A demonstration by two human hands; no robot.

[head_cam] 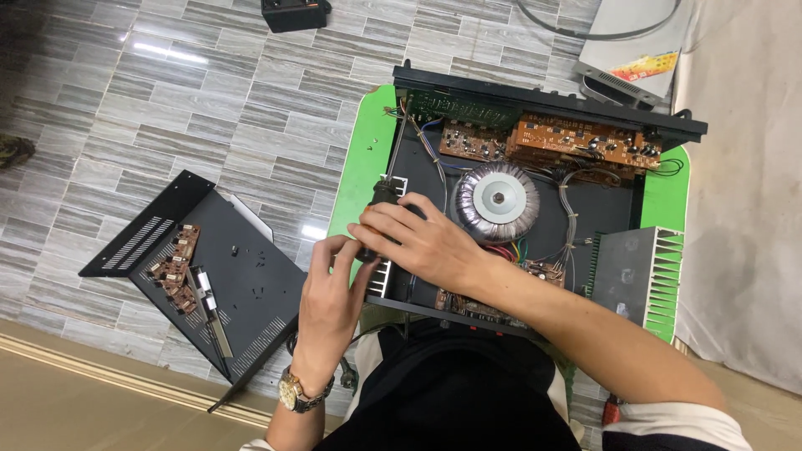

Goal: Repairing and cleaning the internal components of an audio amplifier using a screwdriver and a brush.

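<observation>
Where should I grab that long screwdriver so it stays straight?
Grab the thick black handle at the near end, coming from the person's side. The thin shaft runs away into the open amplifier case, crowded with wires, so only the handle is free. The right hand wraps it now, and the left hand steadies it from below.

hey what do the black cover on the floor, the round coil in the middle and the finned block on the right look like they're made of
Cover: likely sheet metal painted matte black; thin folded edges, punched vent slots.
Coil: probably wound wire under glossy pale tape, with a shiny metal disc at its centre.
Finned block: looks like bare aluminium; dull grey face, silvery even fins.
</observation>
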